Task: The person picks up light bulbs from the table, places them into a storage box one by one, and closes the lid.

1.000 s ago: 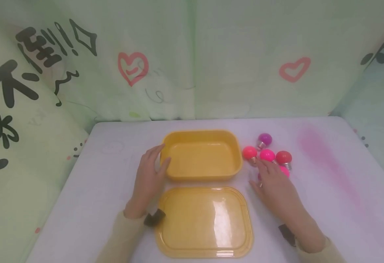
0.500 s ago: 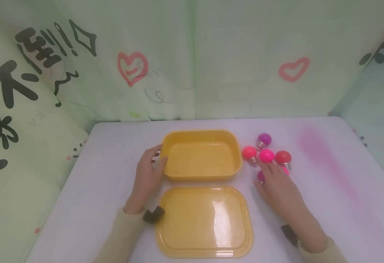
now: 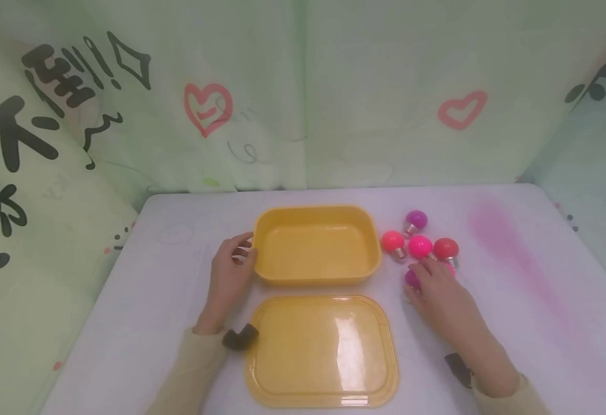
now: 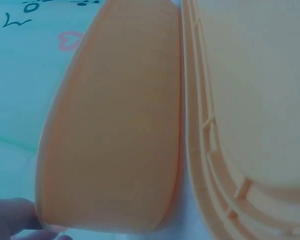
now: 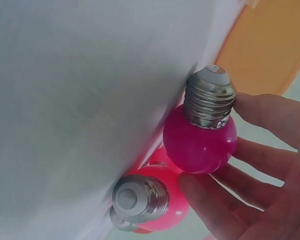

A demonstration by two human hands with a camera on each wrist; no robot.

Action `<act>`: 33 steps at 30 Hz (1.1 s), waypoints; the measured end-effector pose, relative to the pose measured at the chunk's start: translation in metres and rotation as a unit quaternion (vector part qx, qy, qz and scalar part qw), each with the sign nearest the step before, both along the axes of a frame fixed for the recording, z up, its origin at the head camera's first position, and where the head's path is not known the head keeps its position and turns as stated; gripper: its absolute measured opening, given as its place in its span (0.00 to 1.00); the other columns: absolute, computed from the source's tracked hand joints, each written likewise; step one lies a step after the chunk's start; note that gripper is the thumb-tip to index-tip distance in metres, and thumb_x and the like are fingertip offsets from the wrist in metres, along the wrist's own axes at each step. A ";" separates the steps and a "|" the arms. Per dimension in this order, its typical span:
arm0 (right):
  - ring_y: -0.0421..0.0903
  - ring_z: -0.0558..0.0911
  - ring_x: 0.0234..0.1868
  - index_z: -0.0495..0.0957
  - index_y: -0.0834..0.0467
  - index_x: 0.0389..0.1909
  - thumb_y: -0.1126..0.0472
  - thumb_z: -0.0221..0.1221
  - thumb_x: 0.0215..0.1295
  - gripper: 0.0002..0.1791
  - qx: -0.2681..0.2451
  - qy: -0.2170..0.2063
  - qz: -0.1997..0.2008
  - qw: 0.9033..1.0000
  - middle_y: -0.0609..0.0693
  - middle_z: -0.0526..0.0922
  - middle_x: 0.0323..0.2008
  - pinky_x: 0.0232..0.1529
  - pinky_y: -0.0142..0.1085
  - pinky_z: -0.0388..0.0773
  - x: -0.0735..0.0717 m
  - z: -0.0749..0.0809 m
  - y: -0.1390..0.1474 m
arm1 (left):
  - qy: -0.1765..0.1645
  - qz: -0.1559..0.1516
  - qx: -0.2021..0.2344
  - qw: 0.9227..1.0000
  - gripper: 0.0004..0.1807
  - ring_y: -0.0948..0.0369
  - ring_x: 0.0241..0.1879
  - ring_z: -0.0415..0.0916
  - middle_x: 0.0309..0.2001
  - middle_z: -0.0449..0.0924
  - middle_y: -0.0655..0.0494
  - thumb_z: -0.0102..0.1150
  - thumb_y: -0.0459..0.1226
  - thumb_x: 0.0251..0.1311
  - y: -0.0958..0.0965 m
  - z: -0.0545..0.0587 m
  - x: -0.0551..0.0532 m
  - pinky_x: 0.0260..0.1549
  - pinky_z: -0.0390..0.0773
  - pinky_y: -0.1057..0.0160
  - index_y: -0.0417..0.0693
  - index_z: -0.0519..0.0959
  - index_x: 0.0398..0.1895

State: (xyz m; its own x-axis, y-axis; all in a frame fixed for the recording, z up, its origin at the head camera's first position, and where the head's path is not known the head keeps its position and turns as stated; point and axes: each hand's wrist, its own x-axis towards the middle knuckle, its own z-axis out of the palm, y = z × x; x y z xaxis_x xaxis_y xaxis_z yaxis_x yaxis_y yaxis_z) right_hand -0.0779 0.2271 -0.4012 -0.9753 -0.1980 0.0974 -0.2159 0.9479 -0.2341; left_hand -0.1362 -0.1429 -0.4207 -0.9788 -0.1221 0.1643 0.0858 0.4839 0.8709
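A yellow rectangular plastic box, its top uncovered, stands at mid-table. My left hand holds its left end with bent fingers; in the left wrist view, fingertips are at the rim's corner. My right hand is among several coloured light bulbs to the box's right. It grips a purple light bulb, with one digit against the metal screw base and other fingers behind the globe. Right beside that one lies a pink bulb, mostly hidden by the hand in the head view.
A yellow lid lies flat in front of the box. Around the right hand lie a far purple bulb, an orange-pink bulb, a bright pink bulb and a red bulb. A printed curtain hangs behind the white table.
My left hand has closed in on the box's left end, its fingers bending more. My right hand has shifted slightly right and its fingers have drawn in around the near purple light bulb.
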 end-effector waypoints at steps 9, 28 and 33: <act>0.57 0.77 0.51 0.76 0.64 0.53 0.60 0.71 0.56 0.25 -0.011 -0.019 -0.002 1.000 0.59 0.77 0.48 0.49 0.56 0.81 -0.002 0.002 0.002 | -0.072 -0.004 0.064 0.995 0.20 0.52 0.49 0.80 0.50 0.80 0.45 0.60 0.36 0.65 -0.005 -0.003 -0.006 0.52 0.79 0.58 0.47 0.77 0.61; 0.62 0.76 0.57 0.80 0.64 0.54 0.62 0.72 0.54 0.25 -0.043 -0.046 -0.005 0.998 0.62 0.79 0.53 0.55 0.58 0.78 -0.006 0.006 0.003 | -0.145 -0.009 0.184 0.972 0.23 0.61 0.46 0.78 0.53 0.75 0.47 0.62 0.36 0.66 -0.009 -0.007 -0.009 0.38 0.81 0.73 0.48 0.75 0.64; 0.62 0.76 0.57 0.81 0.63 0.53 0.63 0.72 0.54 0.24 -0.048 -0.044 -0.004 0.998 0.61 0.81 0.52 0.55 0.58 0.78 -0.007 0.006 0.004 | -0.151 -0.010 0.196 0.969 0.23 0.61 0.45 0.78 0.53 0.74 0.48 0.62 0.36 0.66 -0.010 -0.007 -0.009 0.37 0.82 0.72 0.47 0.75 0.64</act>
State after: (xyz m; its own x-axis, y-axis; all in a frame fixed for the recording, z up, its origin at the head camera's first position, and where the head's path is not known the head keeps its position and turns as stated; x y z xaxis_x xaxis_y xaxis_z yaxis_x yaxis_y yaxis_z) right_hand -0.0850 0.2309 -0.3950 -0.9826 -0.1833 0.0293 -0.1822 0.9218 -0.3422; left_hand -0.1453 -0.1527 -0.4278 -0.9778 -0.0973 -0.1854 -0.1959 0.1126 0.9741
